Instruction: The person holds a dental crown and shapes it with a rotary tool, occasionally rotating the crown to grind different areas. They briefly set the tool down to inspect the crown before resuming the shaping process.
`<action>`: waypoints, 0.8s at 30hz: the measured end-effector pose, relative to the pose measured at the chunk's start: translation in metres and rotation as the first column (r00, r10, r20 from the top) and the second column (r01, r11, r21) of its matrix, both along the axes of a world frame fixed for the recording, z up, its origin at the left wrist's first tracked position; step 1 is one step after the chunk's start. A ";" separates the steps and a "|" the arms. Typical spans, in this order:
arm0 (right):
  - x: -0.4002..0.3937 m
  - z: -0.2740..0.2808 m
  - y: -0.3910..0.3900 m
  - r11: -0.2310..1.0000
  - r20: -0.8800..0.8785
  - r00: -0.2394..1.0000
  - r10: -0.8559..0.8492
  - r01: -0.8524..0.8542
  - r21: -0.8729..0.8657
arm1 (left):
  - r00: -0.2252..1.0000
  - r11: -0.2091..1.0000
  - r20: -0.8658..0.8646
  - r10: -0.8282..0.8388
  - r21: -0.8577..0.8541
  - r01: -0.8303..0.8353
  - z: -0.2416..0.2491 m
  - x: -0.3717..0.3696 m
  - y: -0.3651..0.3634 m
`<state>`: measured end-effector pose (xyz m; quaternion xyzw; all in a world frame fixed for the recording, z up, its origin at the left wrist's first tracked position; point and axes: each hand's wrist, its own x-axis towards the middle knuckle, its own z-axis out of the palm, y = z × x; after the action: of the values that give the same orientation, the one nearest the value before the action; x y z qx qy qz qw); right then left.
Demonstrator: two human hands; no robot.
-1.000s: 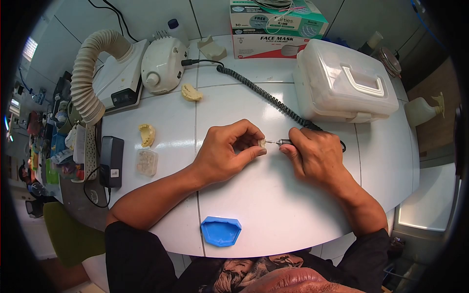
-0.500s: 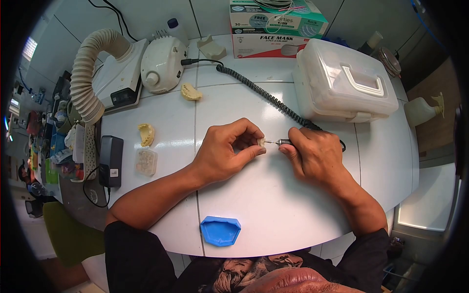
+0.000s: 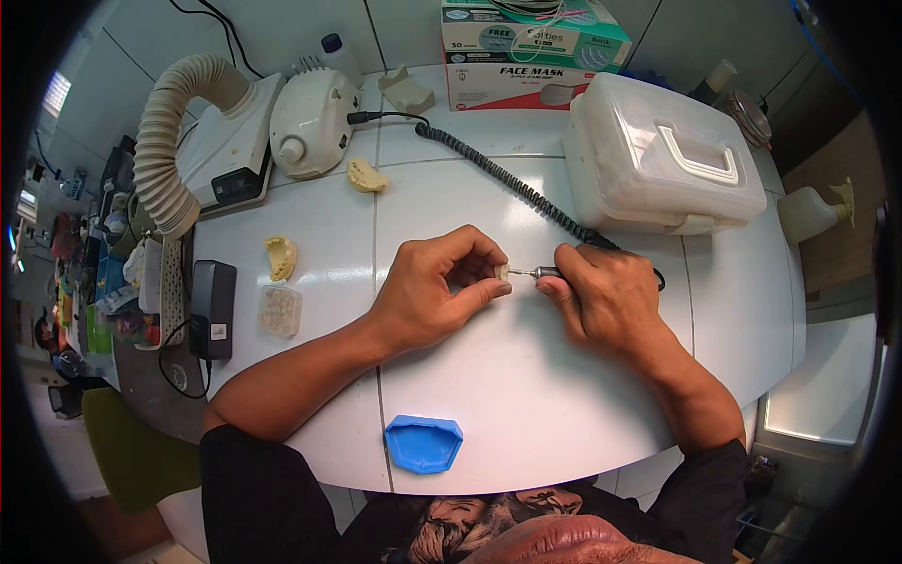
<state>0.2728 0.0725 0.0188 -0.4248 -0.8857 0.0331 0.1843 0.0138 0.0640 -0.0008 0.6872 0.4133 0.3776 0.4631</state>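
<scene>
The left hand [image 3: 434, 289] pinches a pale piece [image 3: 503, 272]; the right hand [image 3: 611, 299] grips a handpiece [image 3: 547, 272], a case [image 3: 648, 155] beyond it. Leftward, a box [image 3: 297, 320] holds whitish bits [image 3: 279, 307].

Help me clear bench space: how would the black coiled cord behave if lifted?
The black coiled cord probably stretches springily, given its tight coils. Lifting might tug the white rounded machine it plugs into, and perhaps the right hand, which it reaches.

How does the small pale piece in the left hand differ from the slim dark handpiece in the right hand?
Look: the small pale piece is whitish; the slim dark handpiece is blackish with a silvery tip.
Size: the piece is short; the handpiece, partly hidden, looks longer.
Hold: left hand pinches the piece; right hand grips the handpiece.
Both are held.
</scene>
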 end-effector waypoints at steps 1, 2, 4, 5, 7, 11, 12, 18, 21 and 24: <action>0.000 0.000 0.000 1.000 0.000 1.000 0.001 -0.001 0.000 | 1.000 1.000 0.002 0.001 0.004 -0.001 0.000 0.000 0.000; 0.000 0.000 0.000 1.000 -0.001 1.000 0.002 -0.002 0.000 | 1.000 1.000 0.000 0.001 0.004 -0.001 0.000 0.000 0.000; 0.000 0.000 0.001 1.000 -0.004 1.000 0.005 -0.005 0.002 | 1.000 1.000 -0.005 0.001 0.003 -0.001 0.000 0.000 0.000; 0.001 -0.001 0.001 1.000 -0.005 1.000 0.006 -0.006 0.003 | 1.000 1.000 -0.006 0.001 0.004 -0.001 0.001 0.000 0.000; 0.001 -0.001 0.000 1.000 -0.002 1.000 0.004 -0.004 0.002 | 1.000 1.000 -0.009 0.000 0.006 0.001 0.001 0.000 0.000; 0.000 0.001 0.000 1.000 0.015 1.000 -0.006 0.006 -0.011 | 1.000 1.000 -0.017 0.002 0.002 -0.002 0.001 0.000 0.000; 0.000 0.001 0.000 1.000 0.015 1.000 -0.007 0.007 -0.010 | 1.000 1.000 -0.021 0.000 0.004 0.000 0.001 -0.001 0.000; 0.001 0.000 0.000 1.000 0.005 1.000 -0.002 0.002 -0.008 | 1.000 1.000 -0.024 0.007 0.023 -0.007 0.001 0.000 0.000; 0.001 0.000 0.000 1.000 0.000 1.000 -0.002 0.002 -0.015 | 1.000 1.000 -0.026 0.006 0.028 -0.006 0.001 0.000 0.000; 0.001 0.001 0.000 1.000 -0.003 1.000 0.003 -0.003 -0.031 | 1.000 1.000 -0.019 0.008 0.017 -0.008 0.001 0.000 0.000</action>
<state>0.2736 0.0722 0.0197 -0.4263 -0.8855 0.0474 0.1789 0.0140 0.0641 0.0001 0.6930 0.4170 0.3765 0.4518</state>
